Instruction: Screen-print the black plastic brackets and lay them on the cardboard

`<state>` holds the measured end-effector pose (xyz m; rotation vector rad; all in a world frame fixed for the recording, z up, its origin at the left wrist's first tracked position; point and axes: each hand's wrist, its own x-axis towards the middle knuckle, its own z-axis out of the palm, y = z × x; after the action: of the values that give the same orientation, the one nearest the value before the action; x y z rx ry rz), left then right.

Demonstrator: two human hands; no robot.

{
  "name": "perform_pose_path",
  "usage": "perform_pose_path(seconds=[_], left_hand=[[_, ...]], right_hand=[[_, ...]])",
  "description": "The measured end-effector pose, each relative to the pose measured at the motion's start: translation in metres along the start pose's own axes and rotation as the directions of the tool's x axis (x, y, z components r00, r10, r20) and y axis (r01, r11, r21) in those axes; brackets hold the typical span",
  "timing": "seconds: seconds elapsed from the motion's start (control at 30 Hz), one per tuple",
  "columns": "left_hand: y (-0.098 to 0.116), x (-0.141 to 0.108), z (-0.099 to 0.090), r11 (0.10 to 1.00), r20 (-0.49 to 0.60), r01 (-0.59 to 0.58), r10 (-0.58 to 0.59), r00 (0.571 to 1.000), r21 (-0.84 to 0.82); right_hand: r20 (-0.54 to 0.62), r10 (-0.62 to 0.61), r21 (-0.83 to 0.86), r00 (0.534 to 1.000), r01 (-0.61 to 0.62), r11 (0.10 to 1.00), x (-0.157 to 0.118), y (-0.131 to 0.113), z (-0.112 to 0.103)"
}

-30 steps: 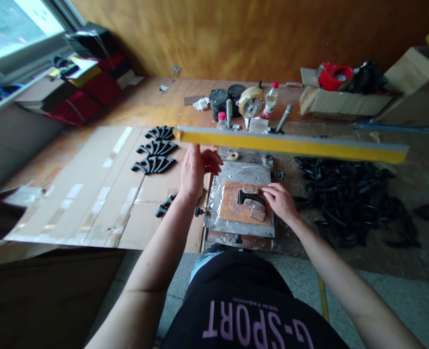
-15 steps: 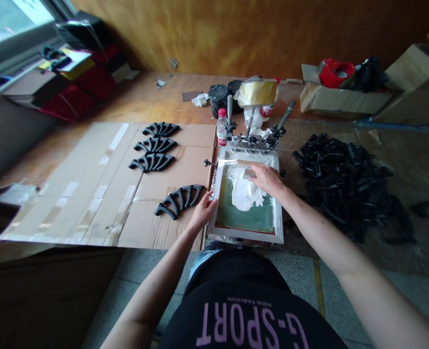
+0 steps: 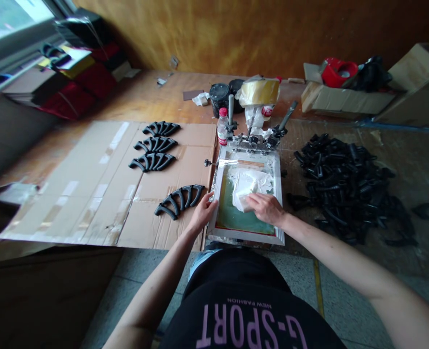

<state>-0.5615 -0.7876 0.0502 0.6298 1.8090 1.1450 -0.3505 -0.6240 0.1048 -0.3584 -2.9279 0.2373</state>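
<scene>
Just right of the picture's center, the right hand (image 3: 267,208) is pinching a scraper (image 3: 244,202) in white paste (image 3: 244,179) on the screen (image 3: 234,216), where uneven pressure could be leaving streaks, while the left hand (image 3: 204,211), grip unclear, is touching its edge.

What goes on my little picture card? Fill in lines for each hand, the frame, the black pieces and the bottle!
Left hand: touching the left edge of the frame
Right hand: fingers holding a small pale scraper, partly hidden
On the frame: a patch of white paste
Black pieces, left: four curved rows on flat cardboard
Black pieces, right: a messy heap
Bottle: upright, red cap, behind the frame
</scene>
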Motion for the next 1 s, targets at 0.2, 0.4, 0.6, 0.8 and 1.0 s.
perform_pose_path(seconds=[0.2,0.4,0.6,0.8,1.0], left_hand=[[0.018,-0.008,-0.008,1.000,0.027,-0.001,0.000,1.000,0.026],[0.089,-0.032,-0.023,0.993,-0.027,-0.109,0.108,0.994,-0.042],[0.169,-0.009,-0.015,0.832,-0.192,-0.484,0.446,0.874,-0.270],[0.175,0.003,0.010,0.791,-0.295,-0.507,0.422,0.857,-0.342],[0.073,-0.050,0.053,0.927,0.235,0.153,-0.073,0.969,-0.341]], right_hand=[[-0.106,0.201,0.151,0.974,-0.184,0.971,0.032,0.013,-0.016],[-0.360,0.482,0.193,0.799,-0.441,0.876,0.058,0.103,-0.061],[-0.102,0.655,0.235,0.749,-0.622,0.747,-0.006,0.127,-0.028],[0.161,0.440,-0.013,0.884,-0.444,0.896,-0.013,0.040,0.031],[0.179,0.451,-0.047,0.874,-0.450,0.892,0.012,-0.013,0.016]])
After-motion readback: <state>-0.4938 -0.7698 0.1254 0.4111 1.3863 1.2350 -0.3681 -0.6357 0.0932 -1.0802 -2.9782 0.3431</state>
